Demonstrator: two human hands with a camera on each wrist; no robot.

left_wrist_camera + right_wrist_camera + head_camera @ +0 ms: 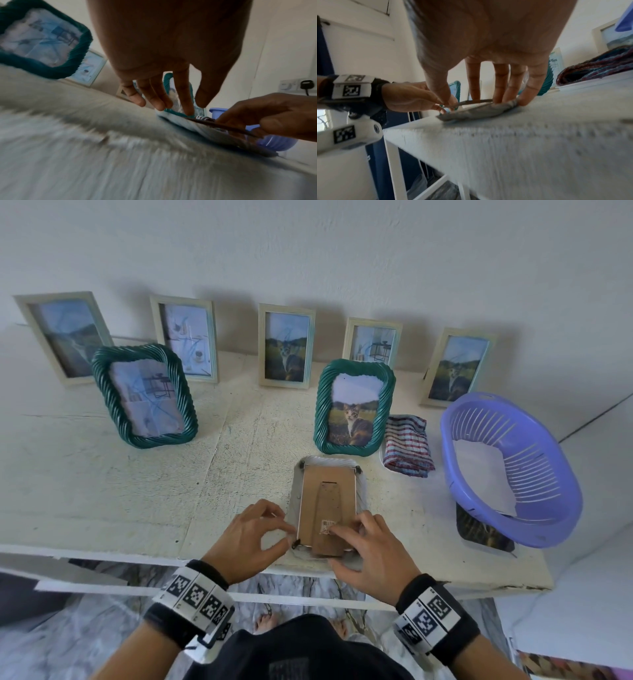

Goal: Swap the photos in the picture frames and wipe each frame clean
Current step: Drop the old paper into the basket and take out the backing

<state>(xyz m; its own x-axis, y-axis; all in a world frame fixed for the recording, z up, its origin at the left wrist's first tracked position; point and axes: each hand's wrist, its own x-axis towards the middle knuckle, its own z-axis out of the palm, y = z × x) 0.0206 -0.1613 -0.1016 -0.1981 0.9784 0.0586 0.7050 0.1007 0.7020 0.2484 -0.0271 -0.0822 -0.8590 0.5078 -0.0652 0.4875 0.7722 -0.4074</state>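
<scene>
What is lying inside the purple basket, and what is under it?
Inside the purple basket lies a white sheet. A dark photo print pokes out from under its near edge; most of that print is covered, so its picture is unclear.

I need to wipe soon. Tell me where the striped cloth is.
In the head view, the striped cloth lies folded on the table, on the right, between the green cat-photo frame and the purple basket.

Head view: soft, even daylight, sharp at centre, wide-angle bowing at edges; picture frames cast diffuse shadows on the wall (342,251). Wrist views: dimmer, table surface (85,162) heavily smeared with blur; the left hand (164,44) close to the lens, dark and underexposed.
</scene>
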